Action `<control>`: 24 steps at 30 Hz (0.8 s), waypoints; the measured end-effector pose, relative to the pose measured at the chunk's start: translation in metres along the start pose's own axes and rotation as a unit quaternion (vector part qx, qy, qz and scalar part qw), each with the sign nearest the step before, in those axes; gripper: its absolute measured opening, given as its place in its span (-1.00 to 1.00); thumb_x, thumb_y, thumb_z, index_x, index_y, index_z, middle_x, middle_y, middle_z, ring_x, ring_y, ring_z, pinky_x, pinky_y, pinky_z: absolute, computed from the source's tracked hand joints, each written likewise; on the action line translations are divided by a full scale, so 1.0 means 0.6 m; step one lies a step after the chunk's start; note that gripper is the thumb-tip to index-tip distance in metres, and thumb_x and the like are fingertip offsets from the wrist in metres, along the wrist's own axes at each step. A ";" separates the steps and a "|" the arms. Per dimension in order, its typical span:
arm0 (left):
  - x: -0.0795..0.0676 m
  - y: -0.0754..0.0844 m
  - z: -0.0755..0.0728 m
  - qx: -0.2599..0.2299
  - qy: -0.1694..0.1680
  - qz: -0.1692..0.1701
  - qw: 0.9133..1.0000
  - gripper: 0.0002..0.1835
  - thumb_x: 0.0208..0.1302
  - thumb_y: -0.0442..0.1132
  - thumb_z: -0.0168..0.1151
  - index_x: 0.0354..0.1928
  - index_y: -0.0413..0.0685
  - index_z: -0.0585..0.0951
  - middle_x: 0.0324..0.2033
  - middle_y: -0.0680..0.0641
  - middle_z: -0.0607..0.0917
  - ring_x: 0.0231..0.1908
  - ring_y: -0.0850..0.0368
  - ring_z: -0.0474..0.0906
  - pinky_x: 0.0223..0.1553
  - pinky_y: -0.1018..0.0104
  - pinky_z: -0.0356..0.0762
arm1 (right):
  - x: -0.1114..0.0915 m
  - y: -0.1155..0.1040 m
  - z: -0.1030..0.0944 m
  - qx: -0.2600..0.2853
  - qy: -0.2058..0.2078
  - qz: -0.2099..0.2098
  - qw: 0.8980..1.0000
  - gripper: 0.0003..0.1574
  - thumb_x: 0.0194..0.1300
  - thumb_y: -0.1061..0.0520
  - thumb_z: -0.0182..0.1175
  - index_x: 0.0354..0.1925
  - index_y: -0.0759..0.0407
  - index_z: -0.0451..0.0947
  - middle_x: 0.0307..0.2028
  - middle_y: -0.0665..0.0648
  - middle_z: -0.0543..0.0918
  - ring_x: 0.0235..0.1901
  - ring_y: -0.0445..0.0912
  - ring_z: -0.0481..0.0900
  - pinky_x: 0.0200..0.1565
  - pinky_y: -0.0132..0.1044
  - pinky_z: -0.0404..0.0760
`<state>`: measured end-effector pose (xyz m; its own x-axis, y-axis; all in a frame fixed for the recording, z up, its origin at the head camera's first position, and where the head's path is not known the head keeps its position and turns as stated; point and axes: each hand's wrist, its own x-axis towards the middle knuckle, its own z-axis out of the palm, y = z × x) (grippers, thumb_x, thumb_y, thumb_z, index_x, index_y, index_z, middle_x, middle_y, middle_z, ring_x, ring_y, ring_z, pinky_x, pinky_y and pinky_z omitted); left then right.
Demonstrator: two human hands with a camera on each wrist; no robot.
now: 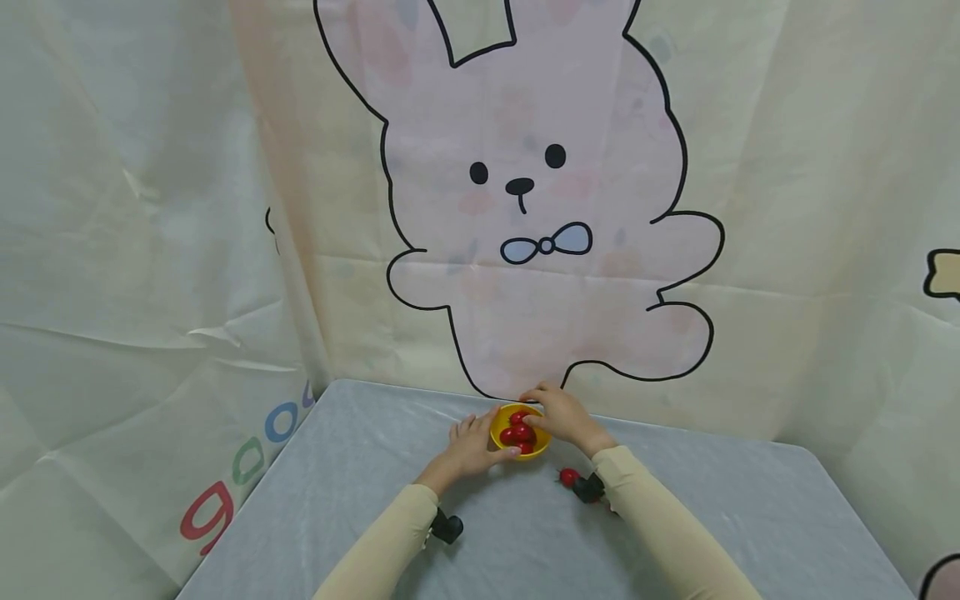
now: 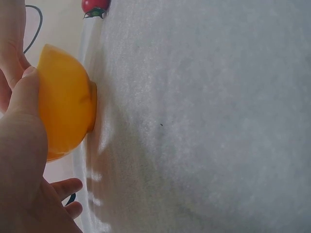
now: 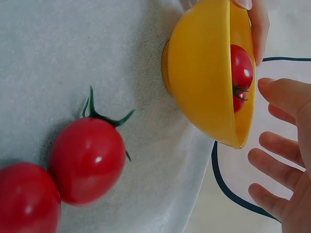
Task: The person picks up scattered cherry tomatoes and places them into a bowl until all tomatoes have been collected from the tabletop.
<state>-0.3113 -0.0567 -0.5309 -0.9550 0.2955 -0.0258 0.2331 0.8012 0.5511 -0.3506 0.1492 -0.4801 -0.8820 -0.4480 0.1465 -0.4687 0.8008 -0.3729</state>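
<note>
A yellow bowl point(image 1: 545, 448) with several red cherry tomatoes point(image 1: 519, 434) in it stands near the far edge of the table. From the left, my left hand point(image 1: 468, 448) holds the bowl, its thumb at the near rim; the left wrist view shows the thumb along the bowl's point(image 2: 65, 104) side. My right hand point(image 1: 564, 417) is over the bowl's right rim. Its fingers are spread with nothing between them in the right wrist view, just off the rim. One tomato point(image 3: 87, 160) with a green stem lies on the cloth, touching another tomato point(image 3: 26, 199).
A pale grey cloth point(image 1: 517, 533) covers the table. Behind it hangs a cream curtain point(image 1: 825, 208) with a large rabbit drawing, and another curtain hangs at the left. Each wrist carries a small black camera point(image 1: 447, 527); the right one partly hides the loose tomatoes in the head view.
</note>
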 end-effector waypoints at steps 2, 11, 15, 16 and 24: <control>0.000 0.000 0.000 0.000 0.000 -0.001 1.000 0.04 0.18 0.45 0.13 0.57 0.15 0.03 0.47 -0.17 0.30 0.46 -0.32 0.09 0.45 -0.39 -0.14 | -0.001 0.001 -0.001 -0.001 0.003 -0.001 1.000 -0.53 0.26 0.01 0.36 0.10 0.15 0.62 0.01 0.23 0.63 -0.02 0.13 0.61 0.10 0.05 0.63; 0.000 0.002 -0.003 -0.002 -0.001 -0.001 1.000 0.03 0.19 0.44 0.14 0.57 0.15 0.03 0.47 -0.17 0.30 0.46 -0.32 0.08 0.45 -0.39 -0.14 | -0.006 0.003 -0.005 -0.011 0.010 0.001 1.000 -0.54 0.25 0.00 0.37 0.08 0.13 0.63 -0.01 0.18 0.63 -0.03 0.12 0.62 0.09 0.03 0.64; 0.001 0.001 -0.002 0.000 0.000 -0.002 1.000 0.04 0.17 0.45 0.14 0.56 0.15 0.04 0.47 -0.16 0.31 0.46 -0.31 0.09 0.45 -0.39 -0.14 | -0.009 0.001 -0.008 -0.004 0.010 -0.003 1.000 -0.54 0.25 0.03 0.37 0.08 0.16 0.63 -0.01 0.22 0.62 -0.03 0.13 0.61 0.09 0.06 0.64; 0.002 0.000 -0.001 0.000 0.000 -0.002 1.000 0.04 0.17 0.45 0.14 0.56 0.15 0.04 0.47 -0.16 0.32 0.45 -0.31 0.09 0.45 -0.39 -0.13 | -0.010 0.001 -0.008 -0.003 0.010 -0.004 1.000 -0.55 0.25 0.03 0.37 0.07 0.17 0.63 -0.01 0.23 0.62 -0.04 0.14 0.61 0.09 0.06 0.64; 0.002 0.000 0.002 -0.002 0.002 0.002 1.000 0.03 0.19 0.42 0.16 0.56 0.11 0.05 0.47 -0.17 0.32 0.45 -0.33 0.10 0.44 -0.40 -0.12 | -0.019 0.002 -0.012 -0.011 0.007 -0.002 1.000 -0.53 0.25 0.01 0.37 0.08 0.14 0.63 0.01 0.24 0.62 -0.06 0.12 0.61 0.06 0.03 0.66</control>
<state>-0.3120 -0.0559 -0.5321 -0.9550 0.2960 -0.0200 0.2359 0.7982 0.5543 -0.3417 0.1582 -0.4758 -0.8810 -0.4449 0.1608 -0.4723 0.8083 -0.3515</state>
